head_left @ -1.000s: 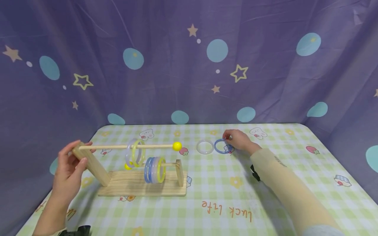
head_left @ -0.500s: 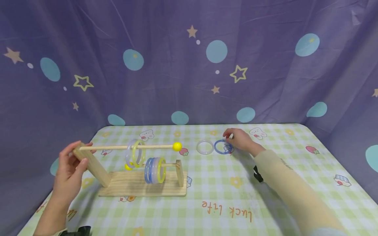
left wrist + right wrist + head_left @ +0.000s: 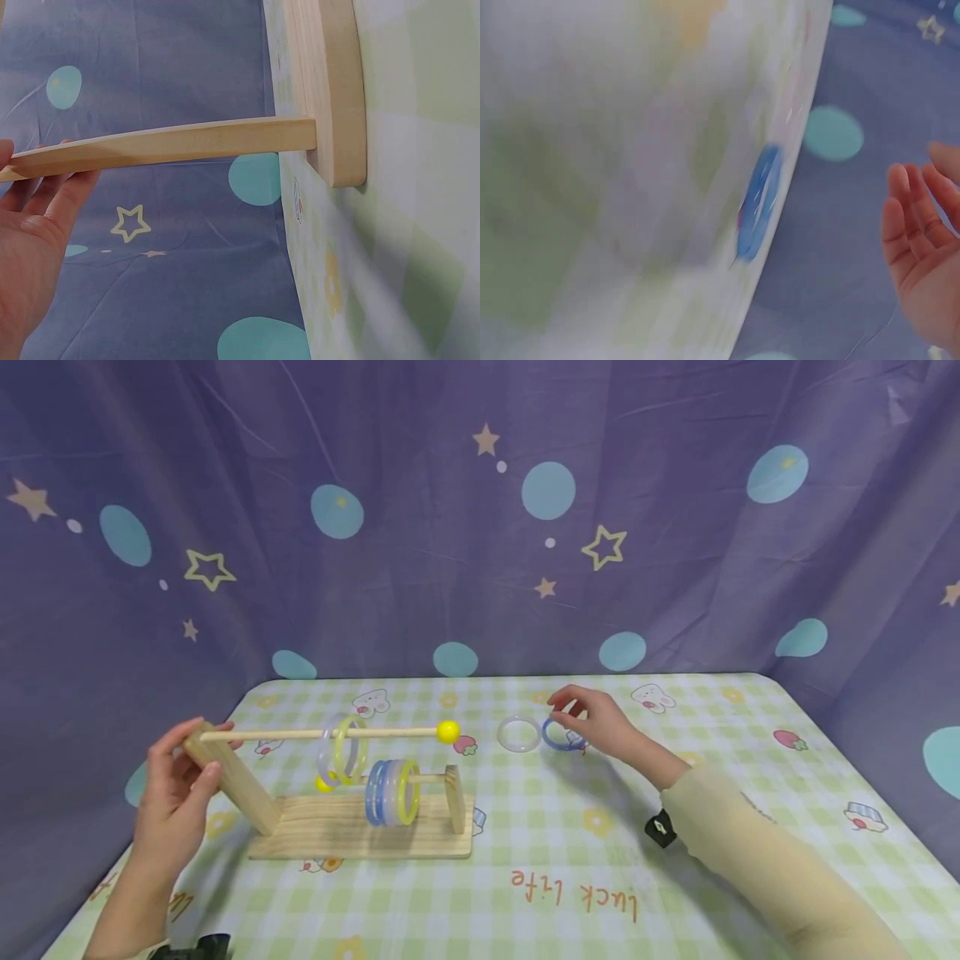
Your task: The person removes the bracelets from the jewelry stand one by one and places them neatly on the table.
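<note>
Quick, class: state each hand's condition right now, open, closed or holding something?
Left hand: closed, holding the top of the wooden upright.
Right hand: open, holding nothing, above the blue ring.

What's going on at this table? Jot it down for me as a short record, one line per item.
Left hand: grips the top of the wooden post
Right hand: near the blue ring, holding nothing
Loose on tablecloth: blue ring, clear ring
Upper rod: pale ring, yellowish ring
Lower rod: blue, pale and yellow rings
</note>
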A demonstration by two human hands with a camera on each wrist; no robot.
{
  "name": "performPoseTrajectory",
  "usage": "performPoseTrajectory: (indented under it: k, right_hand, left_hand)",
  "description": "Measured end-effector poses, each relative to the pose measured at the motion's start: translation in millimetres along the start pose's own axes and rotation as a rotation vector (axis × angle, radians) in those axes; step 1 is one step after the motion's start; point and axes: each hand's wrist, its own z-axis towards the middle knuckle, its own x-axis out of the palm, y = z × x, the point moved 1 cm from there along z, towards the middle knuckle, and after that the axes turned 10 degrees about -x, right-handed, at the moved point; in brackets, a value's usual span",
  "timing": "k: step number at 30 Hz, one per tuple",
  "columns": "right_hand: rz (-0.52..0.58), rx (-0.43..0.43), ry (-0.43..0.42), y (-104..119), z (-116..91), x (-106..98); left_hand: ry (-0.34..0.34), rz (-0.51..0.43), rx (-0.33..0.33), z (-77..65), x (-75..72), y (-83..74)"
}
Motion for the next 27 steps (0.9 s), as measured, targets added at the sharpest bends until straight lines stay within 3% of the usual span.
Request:
performPoseTrajectory:
  k: [11,15,22,27]
  right_hand:
    - [0.143,-0.093,-0.110,63,-15,13]
    - [0.203,-0.119,-0.122,78,-19,16]
    - [0.300,-0.177,-0.125,102,-22,25]
    - [0.376,-0.241,-0.110,116,-22,35]
  left_hand:
    - [-0.036,0.060,-0.050,-1.7,1.7,-3.5]
    - [-0.040,0.082,-0.060,-2.1,1.5,-3.8]
    - [-0.008,0.020,-0.017,-0.6,0.0,-0.5]
    - [-0.029,0.052,-0.041,-1.5,0.7,-2.3]
